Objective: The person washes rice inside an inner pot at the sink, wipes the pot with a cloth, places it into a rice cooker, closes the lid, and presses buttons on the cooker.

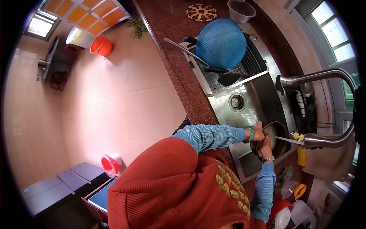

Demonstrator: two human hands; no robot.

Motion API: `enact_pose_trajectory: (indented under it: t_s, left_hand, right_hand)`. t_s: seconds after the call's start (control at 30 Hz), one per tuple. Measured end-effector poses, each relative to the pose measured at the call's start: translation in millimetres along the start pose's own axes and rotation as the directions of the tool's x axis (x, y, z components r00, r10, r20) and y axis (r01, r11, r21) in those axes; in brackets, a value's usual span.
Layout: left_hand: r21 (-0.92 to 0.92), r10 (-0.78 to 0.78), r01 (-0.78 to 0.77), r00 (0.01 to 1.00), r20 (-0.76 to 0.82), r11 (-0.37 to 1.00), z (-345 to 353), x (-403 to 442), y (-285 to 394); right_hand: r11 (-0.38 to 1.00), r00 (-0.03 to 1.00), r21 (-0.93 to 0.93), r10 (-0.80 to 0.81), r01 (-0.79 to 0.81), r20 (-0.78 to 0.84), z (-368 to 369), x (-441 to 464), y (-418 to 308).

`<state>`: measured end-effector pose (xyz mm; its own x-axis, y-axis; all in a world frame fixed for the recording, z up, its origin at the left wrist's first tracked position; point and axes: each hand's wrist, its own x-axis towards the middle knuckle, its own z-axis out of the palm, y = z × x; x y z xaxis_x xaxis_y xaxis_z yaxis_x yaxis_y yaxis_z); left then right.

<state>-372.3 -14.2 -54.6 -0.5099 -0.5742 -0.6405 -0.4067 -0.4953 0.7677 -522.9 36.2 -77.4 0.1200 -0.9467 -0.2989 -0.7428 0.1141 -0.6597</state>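
Observation:
A dark, round pot (283,147) sits tilted in the steel sink, and a stream of water (288,140) runs into it from the faucet (324,141). My left hand (258,133), with a green bangle at the wrist, is closed at the pot's near rim. Against it lies my right hand (265,144), wearing a wristwatch, reaching over the rim with bent fingers. Whatever the right fingers hold is hidden, since the two hands overlap.
Left of the basin, a blue plastic basket (221,44) and a black spatula (228,78) rest on a dish rack (211,88). The sink drain (237,102) shows. A yellow bottle (301,156) stands behind the basin. An orange bucket (101,45) is on the floor.

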Motion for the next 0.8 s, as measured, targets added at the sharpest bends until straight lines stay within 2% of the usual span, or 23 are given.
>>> enact_pose_trajectory:
  t_s: [0.03, 0.07, 0.1, 0.13, 0.17, 0.2, 0.27, 0.3, 0.37, 0.4, 0.43, 0.5, 0.53, 0.57, 0.63, 0.7, 0.8]
  left_hand:
    - [0.041, 0.003, -0.003, 1.000, -0.002, 0.999, 0.4, 0.0, -0.6]
    - [0.041, 0.003, -0.003, 1.000, 0.003, 0.999, -0.9, -4.0, 0.6]
    - [-0.003, -0.006, 0.006, 1.000, 0.026, 1.000, -4.9, -10.6, 3.8]
    - [-0.046, -0.012, 0.014, 0.999, 0.046, 0.999, -8.2, -13.9, 6.3]
    - [-0.047, -0.009, 0.011, 0.999, 0.043, 0.999, -8.5, -10.4, 5.1]
    - [-0.036, 0.001, 0.000, 1.000, 0.020, 0.999, -5.5, -3.1, 0.6]
    - [-0.024, 0.013, -0.012, 1.000, 0.010, 1.000, 7.9, 16.6, -9.9]
    - [-0.018, -0.006, 0.006, 1.000, -0.028, 1.000, 15.6, 29.7, -16.2]
    - [-0.016, -0.026, 0.025, 0.997, -0.069, 1.000, 19.4, 35.3, -21.1]
    - [-0.022, -0.006, 0.005, 0.998, -0.063, 1.000, 17.5, 33.4, -22.5]
    - [-0.029, 0.016, -0.017, 0.998, -0.060, 0.999, 15.2, 33.5, -22.5]
    - [-0.036, 0.008, -0.012, 0.995, -0.100, 0.999, 28.6, 68.6, -44.3]
    - [-0.035, 0.002, -0.006, 0.994, -0.113, 0.999, 33.2, 72.8, -48.3]
    - [-0.035, -0.003, -0.001, 0.992, -0.125, 0.999, 37.7, 76.7, -52.2]
    - [0.003, 0.011, -0.011, 0.995, -0.102, 1.000, 26.4, 55.6, -40.3]
    - [-0.045, -0.010, 0.007, 0.997, -0.072, 0.999, 5.2, 14.3, -15.7]
    - [-0.075, 0.015, -0.016, 1.000, -0.013, 0.997, 1.9, 8.7, -13.1]
  right_hand:
    - [1.000, 1.000, -0.001, 0.006, -0.006, -0.001, -1.1, 1.0, 6.4]
    - [0.964, 0.992, -0.245, -0.116, 0.101, -0.048, -1.7, 2.8, 12.5]
    - [0.858, 0.967, -0.477, -0.247, 0.189, -0.062, -2.8, 5.4, 11.0]
    - [0.953, 0.997, -0.295, 0.047, -0.064, -0.064, 0.0, 6.0, 1.6]
    - [0.953, 0.997, -0.297, 0.043, -0.061, -0.065, -1.0, 7.3, 5.8]
    - [0.961, 0.995, -0.259, -0.080, 0.092, 0.059, -2.3, 5.7, 14.8]
    - [0.993, 0.993, -0.075, -0.086, 0.091, 0.076, -6.4, -3.1, -17.8]
    - [0.994, 0.994, -0.075, -0.080, 0.085, 0.071, -6.2, -2.8, -10.6]
    - [0.840, 0.943, -0.467, -0.330, 0.277, -0.035, -3.8, 2.4, 8.3]
    - [0.862, 0.994, -0.503, 0.102, -0.063, 0.050, -6.5, 2.3, -5.1]
    - [0.861, 0.994, -0.506, 0.098, -0.059, 0.051, -6.0, 4.2, -3.3]
    - [0.990, 0.993, -0.142, 0.032, -0.017, 0.111, -0.9, -0.5, 9.6]
    - [0.998, 0.992, 0.055, 0.000, -0.007, 0.126, 0.9, -4.8, 14.2]
    - [0.998, 0.992, 0.056, 0.009, -0.016, 0.124, 1.5, -5.7, 18.9]
    - [0.998, 0.987, -0.067, 0.020, -0.009, 0.158, 0.3, 2.2, 21.5]
    - [0.992, 0.984, -0.130, 0.022, 0.001, 0.175, 5.5, 6.7, 39.2]
    - [0.992, 0.999, -0.130, 0.007, -0.003, 0.031, 2.6, -3.5, 23.1]
